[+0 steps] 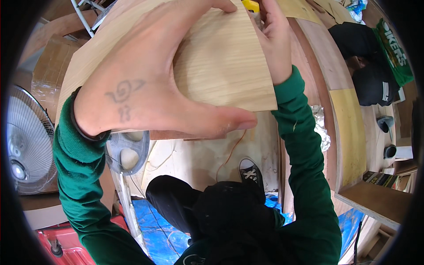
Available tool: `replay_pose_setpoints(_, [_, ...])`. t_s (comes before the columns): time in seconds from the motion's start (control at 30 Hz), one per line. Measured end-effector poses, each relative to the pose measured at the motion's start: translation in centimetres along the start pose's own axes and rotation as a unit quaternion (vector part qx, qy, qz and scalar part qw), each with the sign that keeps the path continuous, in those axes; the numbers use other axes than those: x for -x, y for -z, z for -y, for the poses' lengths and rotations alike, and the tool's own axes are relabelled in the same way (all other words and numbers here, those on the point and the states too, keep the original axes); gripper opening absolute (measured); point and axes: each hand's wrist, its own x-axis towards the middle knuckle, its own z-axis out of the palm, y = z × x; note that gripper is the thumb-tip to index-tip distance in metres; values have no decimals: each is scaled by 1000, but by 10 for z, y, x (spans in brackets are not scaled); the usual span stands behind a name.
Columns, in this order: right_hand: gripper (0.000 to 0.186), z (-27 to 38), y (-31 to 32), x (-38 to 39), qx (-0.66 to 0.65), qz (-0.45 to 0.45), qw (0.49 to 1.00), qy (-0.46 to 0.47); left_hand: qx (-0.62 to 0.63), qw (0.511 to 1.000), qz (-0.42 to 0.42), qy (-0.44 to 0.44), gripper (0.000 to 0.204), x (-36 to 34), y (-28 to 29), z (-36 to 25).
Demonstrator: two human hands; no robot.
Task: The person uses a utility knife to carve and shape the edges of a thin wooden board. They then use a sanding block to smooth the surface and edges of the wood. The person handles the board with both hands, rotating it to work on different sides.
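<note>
A small rectangular piece of light wood-grain board (223, 66) is held up close in front of me. My left hand (132, 88) spans it, with the thumb along its near edge and the fingers at its far edge. Behind the board's right edge is my right hand (279, 44), partly hidden, its fingers curled beside a small yellow object (251, 5). Only a bit of that yellow object shows, so its exact kind is unclear. Beneath my left hand lies a larger light wood panel (81, 66).
A standing fan (31, 141) is at the left, beside a cardboard box (55, 66). Long wooden boards (349, 132) run down the right side, with crumpled foil (321, 128) against them. Dark bags (366, 66) lie farther right. Blue sheeting (152, 221) and a thin cable are on the floor.
</note>
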Motion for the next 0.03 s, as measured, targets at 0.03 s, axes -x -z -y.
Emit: replay_pose_setpoints(0.03, [26, -2, 1, 3, 20, -5, 1000, 23, 1, 1000, 0, 0, 109, -6, 0, -4])
